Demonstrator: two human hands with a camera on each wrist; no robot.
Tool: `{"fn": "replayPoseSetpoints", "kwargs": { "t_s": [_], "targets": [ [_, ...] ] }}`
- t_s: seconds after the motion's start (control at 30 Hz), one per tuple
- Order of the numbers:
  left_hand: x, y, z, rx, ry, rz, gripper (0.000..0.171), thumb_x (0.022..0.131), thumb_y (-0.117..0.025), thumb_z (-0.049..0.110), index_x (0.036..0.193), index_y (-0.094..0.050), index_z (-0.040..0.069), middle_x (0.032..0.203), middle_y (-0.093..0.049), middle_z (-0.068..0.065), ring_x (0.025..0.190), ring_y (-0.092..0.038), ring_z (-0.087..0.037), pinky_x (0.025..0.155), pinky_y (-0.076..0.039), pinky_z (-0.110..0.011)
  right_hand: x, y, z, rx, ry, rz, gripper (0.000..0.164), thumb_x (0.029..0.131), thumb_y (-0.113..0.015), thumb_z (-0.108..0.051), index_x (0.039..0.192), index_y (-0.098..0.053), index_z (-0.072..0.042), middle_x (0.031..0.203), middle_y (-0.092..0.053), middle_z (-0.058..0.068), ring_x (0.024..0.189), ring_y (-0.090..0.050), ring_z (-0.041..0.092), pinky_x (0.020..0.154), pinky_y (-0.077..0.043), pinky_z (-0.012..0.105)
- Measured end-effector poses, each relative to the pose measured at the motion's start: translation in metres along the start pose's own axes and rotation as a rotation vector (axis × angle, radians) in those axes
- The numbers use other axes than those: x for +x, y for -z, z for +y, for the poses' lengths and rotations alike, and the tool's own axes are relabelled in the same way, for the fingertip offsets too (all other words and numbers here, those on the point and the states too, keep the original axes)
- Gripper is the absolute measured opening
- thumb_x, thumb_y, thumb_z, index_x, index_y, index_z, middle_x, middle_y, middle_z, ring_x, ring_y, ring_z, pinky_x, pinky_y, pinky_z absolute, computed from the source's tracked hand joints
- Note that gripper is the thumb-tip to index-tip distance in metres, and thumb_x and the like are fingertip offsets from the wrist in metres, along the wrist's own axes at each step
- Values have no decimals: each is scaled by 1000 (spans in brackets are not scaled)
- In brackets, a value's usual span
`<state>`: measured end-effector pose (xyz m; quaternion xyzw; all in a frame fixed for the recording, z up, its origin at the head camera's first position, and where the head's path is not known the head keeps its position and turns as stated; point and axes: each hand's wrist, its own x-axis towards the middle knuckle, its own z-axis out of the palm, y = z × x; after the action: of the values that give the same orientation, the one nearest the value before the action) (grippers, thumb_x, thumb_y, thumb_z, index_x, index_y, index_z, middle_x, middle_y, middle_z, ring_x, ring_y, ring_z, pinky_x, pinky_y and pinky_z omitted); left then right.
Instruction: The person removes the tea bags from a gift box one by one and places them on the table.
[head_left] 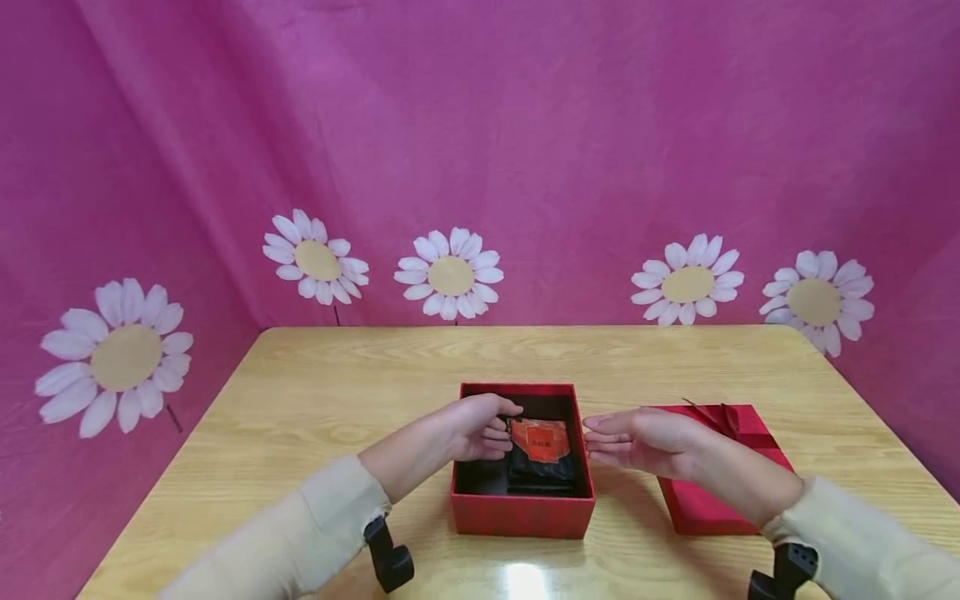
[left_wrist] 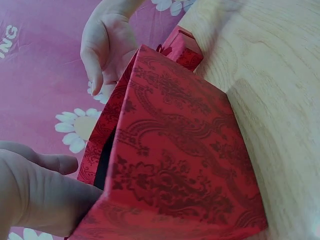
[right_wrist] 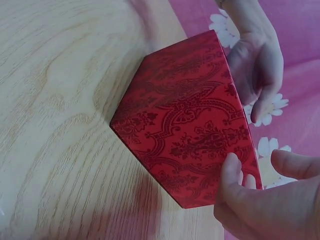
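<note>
A red patterned box [head_left: 522, 517] stands uncovered on the table, its inside dark. In it lies a black packet with an orange label [head_left: 543, 443], towards the right side. My left hand [head_left: 480, 429] reaches over the box's left wall, fingertips at the packet's left edge; whether they touch it I cannot tell. In the left wrist view the fingers of this hand [left_wrist: 45, 192] are partly hidden behind the box wall. Outside the right wall, my right hand [head_left: 648, 437] has its fingers extended towards the box. The right wrist view shows its fingertips close against the patterned wall [right_wrist: 200, 125].
A red lid with a ribbon bow [head_left: 720, 500] lies on the wooden table [head_left: 337, 375] to the right, partly under my right forearm. Pink cloth with white daisies [head_left: 450, 275] hangs around the table's back and sides.
</note>
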<state>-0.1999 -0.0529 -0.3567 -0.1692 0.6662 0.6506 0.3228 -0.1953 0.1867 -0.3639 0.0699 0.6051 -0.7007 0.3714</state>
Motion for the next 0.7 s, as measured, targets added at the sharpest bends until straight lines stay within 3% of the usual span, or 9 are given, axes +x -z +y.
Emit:
{"fn": "replayPoseSetpoints", "kwargs": {
  "t_s": [0.13, 0.27, 0.37, 0.53, 0.7],
  "targets": [
    [4, -1, 6, 29, 4, 27, 54, 94, -56, 18, 137, -40, -10, 139, -45, -28, 125, -53, -38, 109, -44, -45, 5, -2, 0, -51, 32, -59, 62, 96, -56, -13, 143, -25, 13, 111, -63, 4, 103, -63, 17, 93, -55, 29],
    [9, -7, 9, 40, 6, 33, 39, 94, -56, 16, 125, -54, -7, 110, -61, -17, 102, -64, -26, 102, -51, -39, 7, -2, 2, -56, 36, -74, 61, 96, -54, -10, 143, -23, 14, 109, -63, 3, 102, -63, 15, 91, -56, 27],
    [12, -14, 11, 49, 5, 22, 31, 92, -59, 14, 118, -59, -4, 98, -63, -13, 88, -63, -22, 99, -53, -38, 8, -2, 5, -64, 25, -66, 62, 96, -54, -9, 143, -21, 14, 109, -63, 3, 101, -62, 14, 89, -56, 25],
    [17, -25, 13, 95, -22, 32, 24, 89, -63, 10, 110, -62, 0, 105, -67, -16, 81, -62, -21, 94, -55, -38, 10, -4, 7, -69, 17, -73, 60, 97, -53, -12, 143, -24, 13, 105, -66, -1, 98, -63, 11, 88, -55, 23],
    [23, -36, 14, 147, -45, 39, 8, 88, -63, 7, 94, -64, 2, 81, -64, -8, 68, -58, -15, 88, -58, -34, 12, -5, 6, -73, 17, -79, 58, 97, -55, -15, 142, -30, 12, 101, -69, -3, 96, -65, 9, 87, -56, 23]
  ]
}}
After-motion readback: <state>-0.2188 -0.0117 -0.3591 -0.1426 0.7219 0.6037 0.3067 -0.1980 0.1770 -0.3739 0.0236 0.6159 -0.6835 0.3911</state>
